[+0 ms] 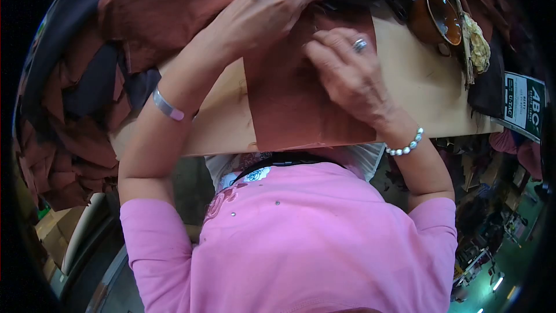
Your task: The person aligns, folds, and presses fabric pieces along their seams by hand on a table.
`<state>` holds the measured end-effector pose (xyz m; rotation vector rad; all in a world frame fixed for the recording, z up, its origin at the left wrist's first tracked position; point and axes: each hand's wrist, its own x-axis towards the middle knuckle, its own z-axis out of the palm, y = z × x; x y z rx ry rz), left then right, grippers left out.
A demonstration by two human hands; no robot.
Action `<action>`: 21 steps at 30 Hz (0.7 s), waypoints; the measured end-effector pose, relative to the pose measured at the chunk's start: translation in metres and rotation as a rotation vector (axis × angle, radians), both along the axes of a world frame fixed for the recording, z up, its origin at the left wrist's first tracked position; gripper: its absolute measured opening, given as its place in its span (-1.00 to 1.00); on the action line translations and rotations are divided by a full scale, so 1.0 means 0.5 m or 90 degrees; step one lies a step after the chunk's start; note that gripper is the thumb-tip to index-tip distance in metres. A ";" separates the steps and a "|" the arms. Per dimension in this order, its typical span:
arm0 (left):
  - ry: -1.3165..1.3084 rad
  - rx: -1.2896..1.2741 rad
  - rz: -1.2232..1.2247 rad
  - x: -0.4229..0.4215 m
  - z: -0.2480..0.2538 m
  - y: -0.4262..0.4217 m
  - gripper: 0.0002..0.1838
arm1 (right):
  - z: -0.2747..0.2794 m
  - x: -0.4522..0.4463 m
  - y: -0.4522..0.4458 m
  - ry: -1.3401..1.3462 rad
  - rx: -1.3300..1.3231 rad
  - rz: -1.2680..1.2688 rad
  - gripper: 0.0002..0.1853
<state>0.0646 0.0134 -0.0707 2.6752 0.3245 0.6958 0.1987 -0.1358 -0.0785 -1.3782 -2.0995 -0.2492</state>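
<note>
The brown cloth strip (295, 104) lies flat on the tan tabletop (405, 75), its near end at the table's edge. My right hand (350, 75) is on it, fingers bent — whether they pinch, I cannot tell. My left hand (278, 6) is at the strip's far part, fingers curled, their grip unclear too. Rightward is a glossy brown cup (424, 20); leftward, larger brown fabric (168, 6).

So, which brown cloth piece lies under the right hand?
The flat reddish-brown cloth strip, reaching the near edge of the tan tabletop; the other pieces lie rumpled or heaped.
</note>
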 end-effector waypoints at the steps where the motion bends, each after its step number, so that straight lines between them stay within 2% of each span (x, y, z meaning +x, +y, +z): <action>1: 0.033 0.014 0.020 0.008 0.020 0.005 -0.80 | -0.011 -0.013 -0.004 -0.038 -0.026 0.000 -0.69; 2: 0.067 0.029 0.040 0.015 0.033 0.008 -0.81 | -0.016 -0.015 -0.007 -0.033 -0.056 0.008 -0.71; 6: 0.086 0.290 0.096 0.042 0.032 0.029 -0.85 | -0.023 -0.014 -0.004 -0.003 -0.053 -0.011 -0.69; 9: 0.090 0.277 0.076 0.050 0.018 0.037 -0.86 | -0.020 -0.016 -0.004 -0.009 -0.057 -0.027 -0.69; 13: 0.040 0.013 0.147 0.043 0.021 0.052 -0.85 | -0.014 -0.015 -0.004 -0.007 -0.068 -0.026 -0.69; 15: 0.065 -0.046 0.168 0.030 0.025 0.057 -0.84 | -0.008 -0.012 -0.001 -0.001 -0.081 -0.020 -0.69; 18: 0.054 -0.005 0.119 0.035 0.030 0.062 -0.78 | 0.001 -0.008 0.008 0.010 -0.095 -0.016 -0.71; 21: 0.158 0.070 0.165 0.053 0.040 0.048 -0.68 | 0.001 -0.004 0.018 -0.002 -0.094 -0.022 -0.68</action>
